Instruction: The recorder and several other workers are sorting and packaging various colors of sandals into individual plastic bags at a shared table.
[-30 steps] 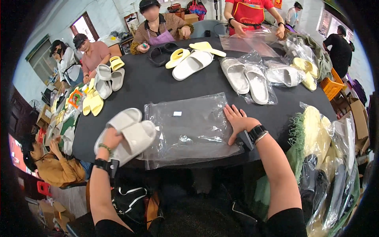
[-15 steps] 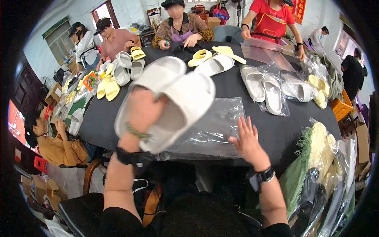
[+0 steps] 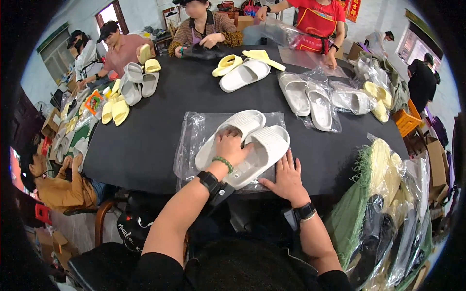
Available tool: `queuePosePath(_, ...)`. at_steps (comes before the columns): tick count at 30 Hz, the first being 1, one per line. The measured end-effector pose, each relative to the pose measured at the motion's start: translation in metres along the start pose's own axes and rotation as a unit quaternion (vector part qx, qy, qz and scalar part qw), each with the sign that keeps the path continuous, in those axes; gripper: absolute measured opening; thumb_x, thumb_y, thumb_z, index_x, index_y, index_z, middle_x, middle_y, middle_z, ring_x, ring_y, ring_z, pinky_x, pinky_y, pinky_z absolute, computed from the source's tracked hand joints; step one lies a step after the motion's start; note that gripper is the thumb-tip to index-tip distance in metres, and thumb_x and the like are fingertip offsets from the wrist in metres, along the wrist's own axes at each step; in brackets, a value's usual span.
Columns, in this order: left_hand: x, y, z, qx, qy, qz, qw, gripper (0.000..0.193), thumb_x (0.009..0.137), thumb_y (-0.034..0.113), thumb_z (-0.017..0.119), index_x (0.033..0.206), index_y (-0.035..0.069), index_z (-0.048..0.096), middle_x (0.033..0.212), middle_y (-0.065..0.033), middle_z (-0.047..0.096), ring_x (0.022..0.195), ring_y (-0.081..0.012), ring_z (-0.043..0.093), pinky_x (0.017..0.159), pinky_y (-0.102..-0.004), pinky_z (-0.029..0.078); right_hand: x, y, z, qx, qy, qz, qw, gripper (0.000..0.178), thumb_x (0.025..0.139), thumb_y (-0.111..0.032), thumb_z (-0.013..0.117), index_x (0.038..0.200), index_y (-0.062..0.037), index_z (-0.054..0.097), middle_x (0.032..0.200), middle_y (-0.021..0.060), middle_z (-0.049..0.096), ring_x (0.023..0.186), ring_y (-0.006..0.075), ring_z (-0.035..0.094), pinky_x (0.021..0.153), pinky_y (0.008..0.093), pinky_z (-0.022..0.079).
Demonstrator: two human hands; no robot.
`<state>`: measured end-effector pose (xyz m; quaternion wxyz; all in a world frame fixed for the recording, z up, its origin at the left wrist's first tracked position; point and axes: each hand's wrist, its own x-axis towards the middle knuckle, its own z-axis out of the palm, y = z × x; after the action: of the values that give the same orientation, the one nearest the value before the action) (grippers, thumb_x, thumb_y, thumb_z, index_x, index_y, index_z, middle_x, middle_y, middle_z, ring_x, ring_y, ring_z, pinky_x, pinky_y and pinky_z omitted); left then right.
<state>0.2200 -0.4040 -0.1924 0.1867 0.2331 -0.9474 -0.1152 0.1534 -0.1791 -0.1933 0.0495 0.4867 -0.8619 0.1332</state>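
A pair of white slide slippers rests side by side on a clear plastic bag at the table's near side. My left hand grips the pair, its fingers reaching under the left slipper's strap and the thumb against the right slipper. The fingertips are hidden inside. My right hand lies flat with spread fingers beside the right slipper's heel, at the bag's near right edge, holding nothing.
On the black table, loose yellow and grey slippers lie farther off, with bagged slippers to the right. A green woven sack of wrapped slippers stands at the near right. Several people work around the table.
My left hand has lowered the white slippers from the air onto the bag, moving right. My right hand has come down flat at the bag's edge. Across the table, a person has lifted clear plastic.
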Motion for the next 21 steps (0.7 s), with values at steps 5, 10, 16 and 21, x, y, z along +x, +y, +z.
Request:
queuePosePath(5, -0.003, -0.018, -0.007, -0.078, 0.012, 0.043, 0.996, 0.074, 0.072, 0.051, 0.074, 0.124, 0.001, 0.060, 0.128, -0.0238, 0.059, 0.126, -0.0370, 0.050, 0.110, -0.0518, 0.030, -0.002, -0.001, -0.002, 0.006, -0.003, 0.008, 1.000, 0.109, 0.079, -0.071, 0.060, 0.147, 0.0076, 0.031, 0.154, 0.0254, 0.031, 0.146, 0.0408, 0.022, 0.115, 0.0588, 0.018)
queuePosePath(10, 0.000, 0.006, -0.036, -0.028, -0.125, -0.034, 0.991, 0.076, 0.067, 0.054, 0.077, 0.118, -0.002, 0.064, 0.129, -0.0261, 0.058, 0.128, -0.0404, 0.048, 0.113, -0.0508, 0.025, -0.001, 0.002, -0.003, -0.006, -0.017, 0.009, 1.000, 0.109, 0.079, -0.071, 0.060, 0.148, 0.0072, 0.029, 0.154, 0.0258, 0.031, 0.146, 0.0413, 0.022, 0.115, 0.0588, 0.018)
queuePosePath(16, -0.001, 0.007, -0.017, -0.010, -0.095, -0.050, 0.994, 0.061, 0.078, 0.052, 0.069, 0.112, 0.001, 0.069, 0.122, -0.0255, 0.063, 0.129, -0.0398, 0.047, 0.111, -0.0585, 0.022, 0.000, -0.004, -0.005, 0.000, -0.027, 0.009, 1.000, 0.108, 0.080, -0.071, 0.060, 0.147, 0.0078, 0.029, 0.154, 0.0265, 0.030, 0.147, 0.0400, 0.021, 0.114, 0.0589, 0.018)
queuePosePath(21, -0.016, -0.025, -0.014, 0.003, -0.032, -0.030, 0.999, 0.047, 0.087, 0.043, 0.064, 0.112, 0.003, 0.070, 0.120, -0.0204, 0.065, 0.127, -0.0388, 0.050, 0.111, -0.0559, 0.026, 0.005, -0.006, -0.001, -0.014, -0.044, 0.006, 0.999, 0.110, 0.079, -0.072, 0.059, 0.147, 0.0098, 0.029, 0.155, 0.0260, 0.028, 0.147, 0.0393, 0.021, 0.116, 0.0564, 0.016)
